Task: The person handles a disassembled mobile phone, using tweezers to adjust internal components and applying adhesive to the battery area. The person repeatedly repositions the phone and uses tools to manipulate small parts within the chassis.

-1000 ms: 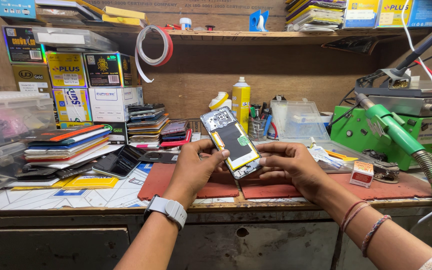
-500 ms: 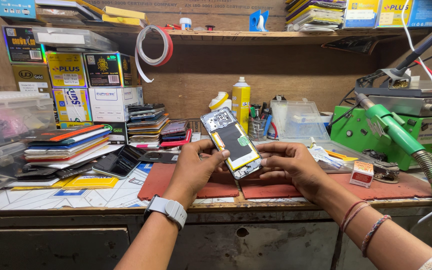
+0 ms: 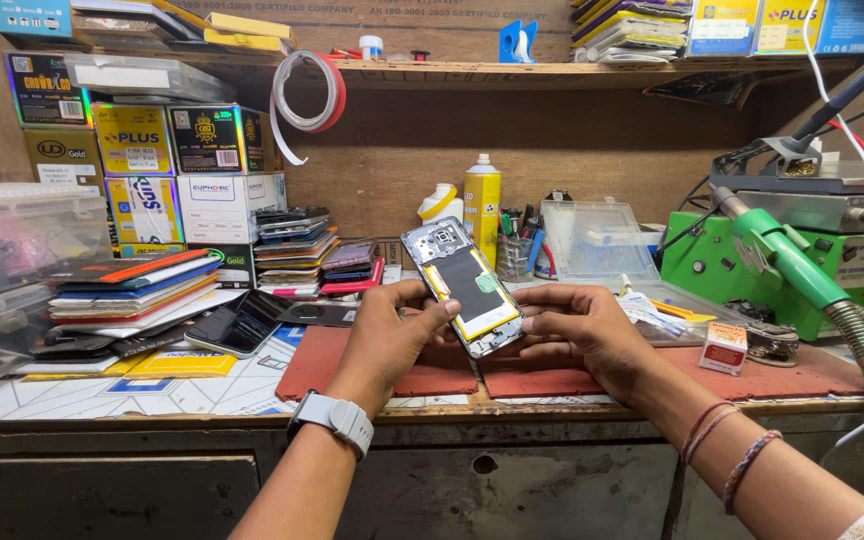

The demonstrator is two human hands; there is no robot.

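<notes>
I have the opened phone [image 3: 463, 286] tilted above the red mat [image 3: 352, 362], left hand [image 3: 389, 337] pinching its left edge, right hand [image 3: 574, 335] closed on its lower right edge. Looks light, stiff, fragile with its insides bare; I'd hold the frame edges only.

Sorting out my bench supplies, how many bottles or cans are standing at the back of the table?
2: a tall yellow spray can behind the opened phone, and a shorter white and yellow bottle just left of it. Clutter could hide others.
</notes>
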